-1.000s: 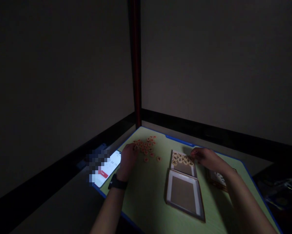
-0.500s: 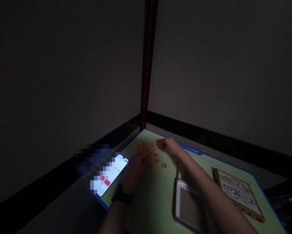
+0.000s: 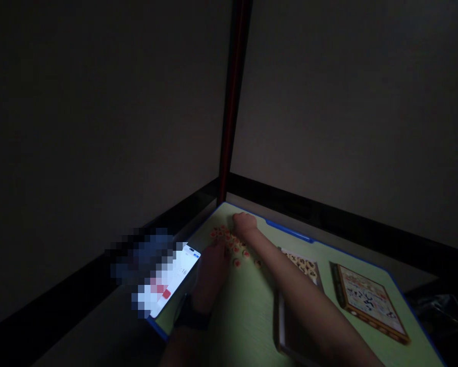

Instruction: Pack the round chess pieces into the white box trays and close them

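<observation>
1. Red-marked xiangqi pieces (image 3: 235, 248) lie loosely bunched towards the far corner of the pale green surface (image 3: 244, 311), a few strays on the near side.
2. Our left grip (image 3: 213, 267) is at the heap's near-left edge, fingers bent over it; the tips are dim and blurred, so we cannot tell how far it is open or whether it has hold of a piece.
3. Our right grip (image 3: 246, 223) is curled in just beyond the heap; its fingertips are hidden, and we cannot tell what it holds.
4. Under our right forearm (image 3: 301, 285) we see an open box (image 3: 281, 329), partly covered, with dark-marked discs (image 3: 310, 265) in its far half.
5. Further right sits a shut, printed case (image 3: 370, 300); at the left edge a phone (image 3: 179, 280) glows beside our watch (image 3: 193, 313).
6. Blue edging rims the surface; around it, dim grey walls (image 3: 328, 102) meet at a dark red post (image 3: 234, 92).
</observation>
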Demonstrator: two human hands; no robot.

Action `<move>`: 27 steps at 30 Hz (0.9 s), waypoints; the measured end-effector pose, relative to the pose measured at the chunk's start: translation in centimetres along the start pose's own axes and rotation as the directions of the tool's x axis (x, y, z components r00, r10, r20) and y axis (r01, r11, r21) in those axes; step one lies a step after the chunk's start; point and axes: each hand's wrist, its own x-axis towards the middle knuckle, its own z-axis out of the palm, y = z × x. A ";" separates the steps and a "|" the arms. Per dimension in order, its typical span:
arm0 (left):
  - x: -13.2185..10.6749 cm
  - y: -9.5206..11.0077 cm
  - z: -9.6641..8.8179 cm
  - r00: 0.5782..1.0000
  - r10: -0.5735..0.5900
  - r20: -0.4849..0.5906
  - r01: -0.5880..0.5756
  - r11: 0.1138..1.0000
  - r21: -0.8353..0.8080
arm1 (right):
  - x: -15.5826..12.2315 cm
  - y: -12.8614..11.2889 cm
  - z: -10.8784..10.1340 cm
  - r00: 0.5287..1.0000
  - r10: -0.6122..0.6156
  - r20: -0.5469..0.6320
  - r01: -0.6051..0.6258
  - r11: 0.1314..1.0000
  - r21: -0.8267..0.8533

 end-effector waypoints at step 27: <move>-0.3 1.3 0.0 0.990 0.106 -0.089 -0.112 0.991 -0.067 | -18.1 14.1 5.1 0.991 0.064 -0.114 -0.019 0.931 0.365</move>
